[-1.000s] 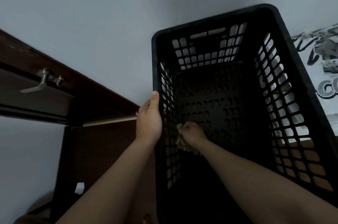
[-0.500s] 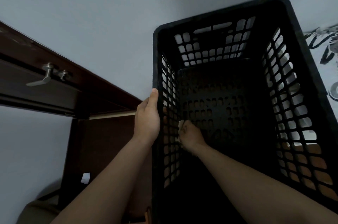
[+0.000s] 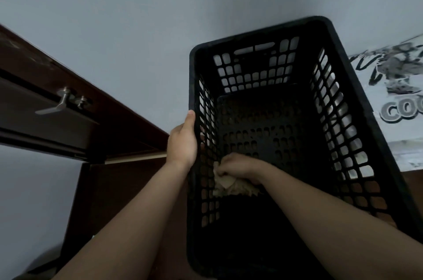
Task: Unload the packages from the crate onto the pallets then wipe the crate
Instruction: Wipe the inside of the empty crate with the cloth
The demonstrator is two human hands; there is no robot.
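A black plastic crate [image 3: 357, 87] with lattice walls is tipped so that I look straight into it; no packages show inside. My left hand [image 3: 183, 142] grips its left wall at the rim, thumb along the outer edge and fingers through to the inside. My right hand [image 3: 238, 166] is inside the crate near the lower left corner, gripping a crumpled pale yellow cloth [image 3: 231, 184] and pressing it against the left wall and the bottom. Part of the cloth hangs below the hand.
A dark brown wooden door [image 3: 57, 108] with a metal lever handle [image 3: 59, 102] stands to the left. A grey wall [image 3: 183, 5] lies behind the crate. A printed white sheet with dark graphics [image 3: 398, 96] shows at the right edge.
The crate has dropped lower in view. My right hand has slid the cloth down the left wall, and more of the cloth shows below the hand. My left hand keeps its hold on the rim.
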